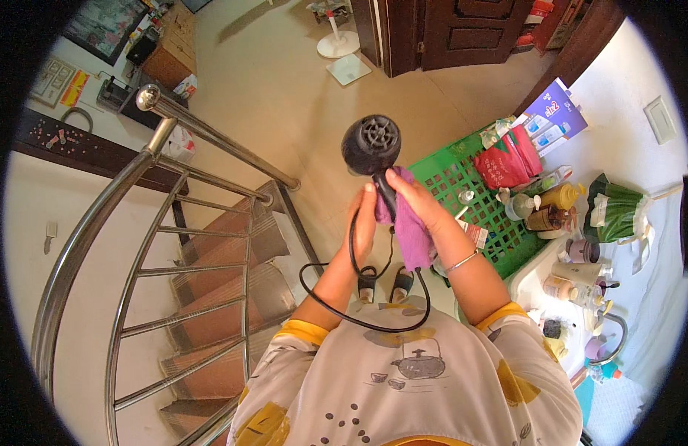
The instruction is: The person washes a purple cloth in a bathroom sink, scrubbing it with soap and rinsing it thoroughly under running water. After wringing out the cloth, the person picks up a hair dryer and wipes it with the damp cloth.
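A black hair dryer is held out in front of me, its round grille facing up. My left hand closes beside the handle, its thumb pointing up along it; the other fingers are mostly hidden. Around the handle's right side, my right hand grips a purple cloth, with its thumb pressed against the black handle. The cloth hangs below that hand. A black cord loops over my left wrist, sags across my shirt and rises to the cloth's lower end.
At left, a metal railing borders descending stairs. A green plastic basket stands to the right, next to a white washbasin with several bottles. Ahead are a white scale and a dark door.
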Demonstrator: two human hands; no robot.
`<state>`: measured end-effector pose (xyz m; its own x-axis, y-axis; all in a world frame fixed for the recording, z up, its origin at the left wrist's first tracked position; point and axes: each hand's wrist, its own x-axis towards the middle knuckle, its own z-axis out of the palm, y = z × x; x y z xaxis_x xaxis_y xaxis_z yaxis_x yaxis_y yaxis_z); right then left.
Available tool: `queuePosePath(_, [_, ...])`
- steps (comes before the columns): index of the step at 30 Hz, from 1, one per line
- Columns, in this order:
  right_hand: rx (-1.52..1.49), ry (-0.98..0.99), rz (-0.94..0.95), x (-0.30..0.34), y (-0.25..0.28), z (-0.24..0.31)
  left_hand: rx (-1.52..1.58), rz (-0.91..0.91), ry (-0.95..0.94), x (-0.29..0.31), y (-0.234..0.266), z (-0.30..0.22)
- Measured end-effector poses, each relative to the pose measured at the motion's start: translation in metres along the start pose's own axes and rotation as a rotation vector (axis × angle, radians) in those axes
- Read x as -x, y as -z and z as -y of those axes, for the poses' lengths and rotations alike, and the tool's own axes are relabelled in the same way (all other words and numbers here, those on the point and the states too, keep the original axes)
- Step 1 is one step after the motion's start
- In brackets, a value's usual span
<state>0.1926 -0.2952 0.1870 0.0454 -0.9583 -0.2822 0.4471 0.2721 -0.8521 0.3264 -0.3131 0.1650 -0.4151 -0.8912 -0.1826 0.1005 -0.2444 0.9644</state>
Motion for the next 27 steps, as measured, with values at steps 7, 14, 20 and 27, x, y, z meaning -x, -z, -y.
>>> queuePosePath(7, [0.722, 0.260, -0.198, -0.009, -0.006, -0.004, 0.554, 0.120, -0.041, -0.003, 0.000, 0.015])
queuePosePath(14, [0.469, 0.609, -0.208, 0.006, -0.042, -0.003, 0.632, 0.125, -0.024, -0.012, -0.009, -0.022])
queuePosePath(20, [0.977, 0.746, 0.197, 0.028, -0.031, -0.017, 0.902, 0.003, -0.004, -0.025, 0.029, -0.028])
queuePosePath(27, [0.211, -0.030, -0.301, 0.083, 0.038, -0.070, 0.612, -0.080, -0.046, -0.038, 0.057, -0.030])
